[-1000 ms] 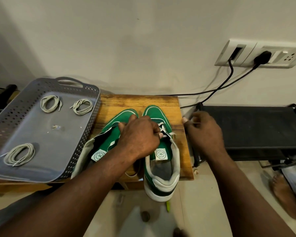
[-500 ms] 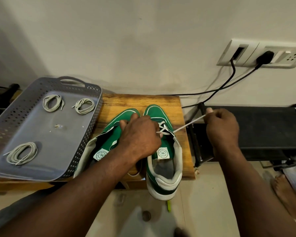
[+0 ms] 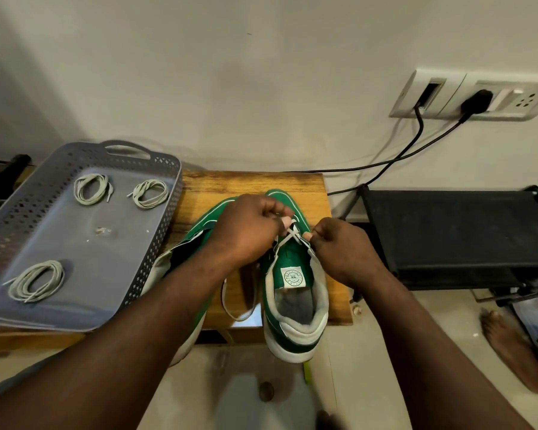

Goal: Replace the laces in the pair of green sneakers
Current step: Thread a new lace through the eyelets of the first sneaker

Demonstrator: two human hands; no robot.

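Observation:
Two green sneakers with white soles stand side by side on a small wooden table (image 3: 255, 184), toes toward the wall. The right sneaker (image 3: 295, 293) has a pale lace (image 3: 294, 238) crossing over its tongue. My left hand (image 3: 246, 231) pinches one end of that lace above the shoe's front. My right hand (image 3: 339, 246) grips the other end at the shoe's right edge. The left sneaker (image 3: 187, 262) lies mostly under my left forearm, its tongue folded open. A loose lace loop (image 3: 239, 308) hangs between the two shoes.
A grey perforated tray (image 3: 156, 231) at the left holds three coiled pale laces (image 3: 90, 189) (image 3: 149, 192) (image 3: 36, 280). A black rack (image 3: 457, 231) stands to the right. Two black cables (image 3: 395, 159) run from a wall socket (image 3: 475, 97). A bare foot (image 3: 510, 346) rests on the floor at the right.
My right hand pulled the lace out to the right, then came back in close to the right sneaker. My left hand stayed over the shoe's front and now pinches the lace.

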